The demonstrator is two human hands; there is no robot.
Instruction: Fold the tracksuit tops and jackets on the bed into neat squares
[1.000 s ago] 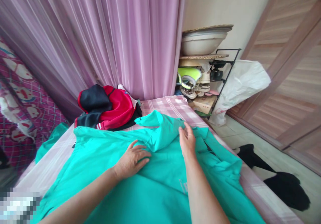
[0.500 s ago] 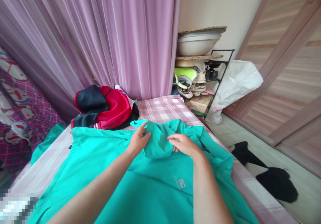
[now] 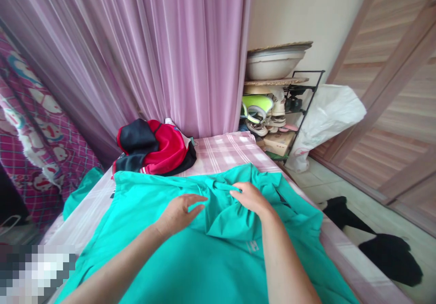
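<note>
A teal jacket (image 3: 190, 263) lies spread over a plaid-covered surface, its small white chest print (image 3: 254, 247) partly lost in the folds. At its far edge the cloth is bunched up. My left hand (image 3: 180, 211) hovers over or rests lightly on the jacket left of the bunched part, thumb and fingers apart, holding nothing. My right hand (image 3: 250, 197) pinches a fold of the jacket near the upper middle, thumb hidden behind the cloth. A sleeve stretches to the right edge of the surface.
A red and navy garment (image 3: 166, 152) is heaped behind the jacket, before a purple curtain (image 3: 204, 59). To the right stand a rack (image 3: 315, 90) with shoes and a basin (image 3: 275, 63), and a white plastic bag (image 3: 334, 113). Black cloth (image 3: 388, 254) lies on the floor.
My left hand has let go of the jacket's upper part and drawn back toward me. The raised fabric has folded down toward me, while my right hand stays on it. The view has shifted slightly left.
</note>
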